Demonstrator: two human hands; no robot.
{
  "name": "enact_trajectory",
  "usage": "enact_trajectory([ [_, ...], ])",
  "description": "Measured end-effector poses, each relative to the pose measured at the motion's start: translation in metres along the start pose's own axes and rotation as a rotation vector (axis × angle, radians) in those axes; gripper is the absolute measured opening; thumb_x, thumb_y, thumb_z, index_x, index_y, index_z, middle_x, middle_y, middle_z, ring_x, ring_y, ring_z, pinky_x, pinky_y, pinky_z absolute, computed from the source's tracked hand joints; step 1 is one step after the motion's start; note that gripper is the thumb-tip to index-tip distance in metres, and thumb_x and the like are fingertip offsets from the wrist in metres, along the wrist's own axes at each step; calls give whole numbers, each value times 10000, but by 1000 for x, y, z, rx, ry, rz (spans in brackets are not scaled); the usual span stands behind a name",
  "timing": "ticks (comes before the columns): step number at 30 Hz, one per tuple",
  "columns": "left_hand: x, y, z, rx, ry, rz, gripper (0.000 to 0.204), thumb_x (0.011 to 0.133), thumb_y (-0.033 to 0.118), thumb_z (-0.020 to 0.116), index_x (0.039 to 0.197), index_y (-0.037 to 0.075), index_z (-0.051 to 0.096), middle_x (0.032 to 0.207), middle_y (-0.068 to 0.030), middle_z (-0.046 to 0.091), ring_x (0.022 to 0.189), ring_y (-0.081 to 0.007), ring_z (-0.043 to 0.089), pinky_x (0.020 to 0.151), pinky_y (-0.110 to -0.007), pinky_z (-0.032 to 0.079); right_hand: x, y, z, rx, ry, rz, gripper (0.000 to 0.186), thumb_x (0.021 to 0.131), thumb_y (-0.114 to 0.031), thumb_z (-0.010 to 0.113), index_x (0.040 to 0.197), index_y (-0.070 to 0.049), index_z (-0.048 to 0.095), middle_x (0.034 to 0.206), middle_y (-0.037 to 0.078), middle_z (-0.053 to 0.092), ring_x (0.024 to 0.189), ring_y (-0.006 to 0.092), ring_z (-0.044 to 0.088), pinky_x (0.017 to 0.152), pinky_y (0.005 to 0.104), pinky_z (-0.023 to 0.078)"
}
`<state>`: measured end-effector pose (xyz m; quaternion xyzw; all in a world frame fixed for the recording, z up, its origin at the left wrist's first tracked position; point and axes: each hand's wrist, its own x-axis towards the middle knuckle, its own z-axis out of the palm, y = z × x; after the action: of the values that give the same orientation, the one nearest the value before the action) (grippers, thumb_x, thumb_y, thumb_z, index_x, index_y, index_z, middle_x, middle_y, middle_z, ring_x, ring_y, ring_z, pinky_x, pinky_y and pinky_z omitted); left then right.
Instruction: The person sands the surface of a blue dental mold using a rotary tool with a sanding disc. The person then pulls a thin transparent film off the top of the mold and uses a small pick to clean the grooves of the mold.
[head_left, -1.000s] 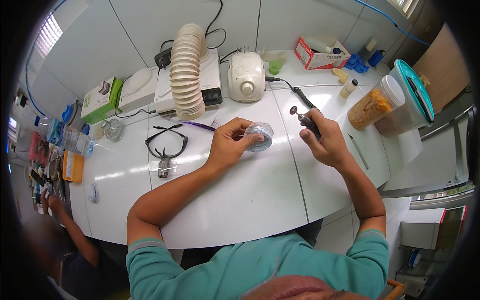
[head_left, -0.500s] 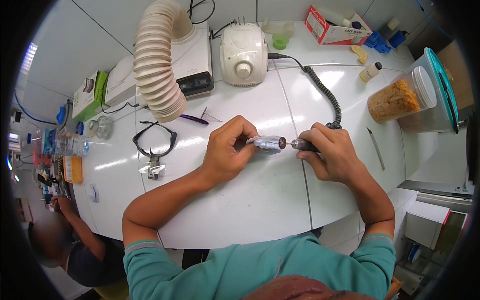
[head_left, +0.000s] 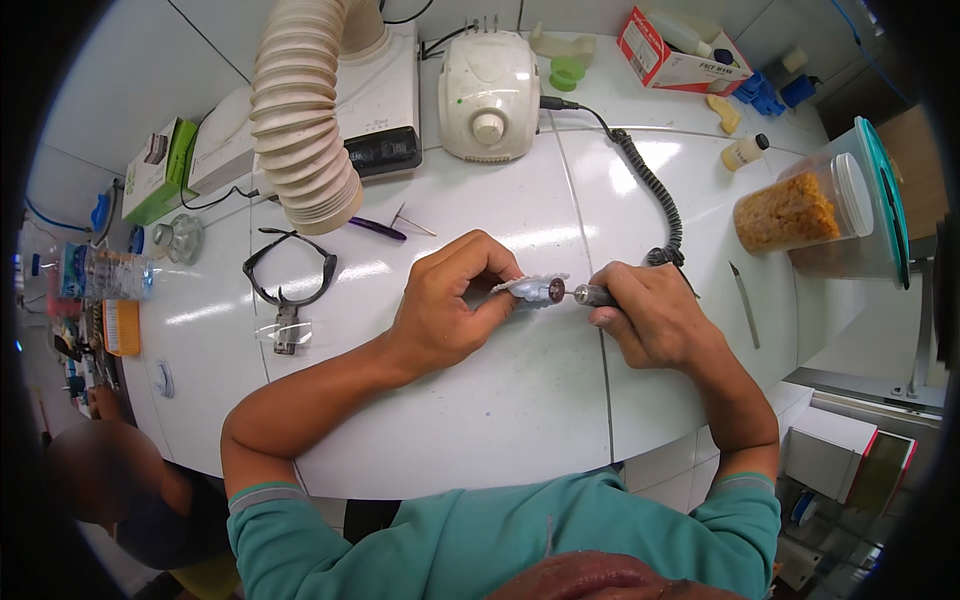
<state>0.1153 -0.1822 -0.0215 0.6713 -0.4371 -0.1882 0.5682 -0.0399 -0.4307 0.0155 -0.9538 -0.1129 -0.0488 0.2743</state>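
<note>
My left hand (head_left: 447, 305) pinches a small blue-grey dental piece (head_left: 530, 290) with a bumpy, tooth-like edge, held above the white table. My right hand (head_left: 655, 318) is wrapped round a rotary handpiece (head_left: 597, 296), its tip pointing left. On the handpiece's thin shank sits a dark red-brown grinding head (head_left: 557, 290), right up against the dental piece. Whether the head spins cannot be made out. From behind the right hand, a black coiled cord (head_left: 650, 180) runs to the cream control box (head_left: 488, 95) at the back.
A ribbed extraction hose (head_left: 300, 130) hangs at back left. Dark-framed glasses (head_left: 290, 268) and a purple-handled tool (head_left: 380, 229) lie left of my hands. At right are a thin knife (head_left: 744, 305) and a jar (head_left: 795, 208) of orange-brown material. Another person (head_left: 120, 480) sits at far left.
The dental piece has turned a little in my left hand and the grinding head now faces more toward me. Both hands stay close together. The whole view has shifted slightly.
</note>
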Motion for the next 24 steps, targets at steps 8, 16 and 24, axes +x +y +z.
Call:
enact_trajectory([
  [8, 1, 2, -1, -7, 6, -30, 159, 938, -58, 792, 1021, -11, 666, 989, -65, 704, 888, -109, 708, 776, -271, 595, 7, 1, -3, 27, -103, 43, 251, 1055, -252, 710, 1053, -23, 607, 747, 156, 648, 620, 398, 641, 579, 475, 496],
  [16, -5, -4, 5, -17, 72, -6, 430, 921, -69, 774, 1294, 65, 609, 1053, -123, 711, 849, -211, 723, 785, -349, 591, -1, 4, -9, 77, -97, 96, 251, 1070, -273, 671, 1058, -30, 608, 752, 176, 669, 631, 419, 655, 600, 486, 510],
  [24, -2, -4, -1, 69, -26, 52, 373, 990, -109, 728, 1318, 25, 610, 1086, -114, 728, 988, -145, 760, 876, -292, 619, -4, -3, -14, 71, -88, 125, 250, 1085, -281, 657, 1049, -40, 604, 744, 172, 667, 626, 426, 647, 596, 491, 502],
])
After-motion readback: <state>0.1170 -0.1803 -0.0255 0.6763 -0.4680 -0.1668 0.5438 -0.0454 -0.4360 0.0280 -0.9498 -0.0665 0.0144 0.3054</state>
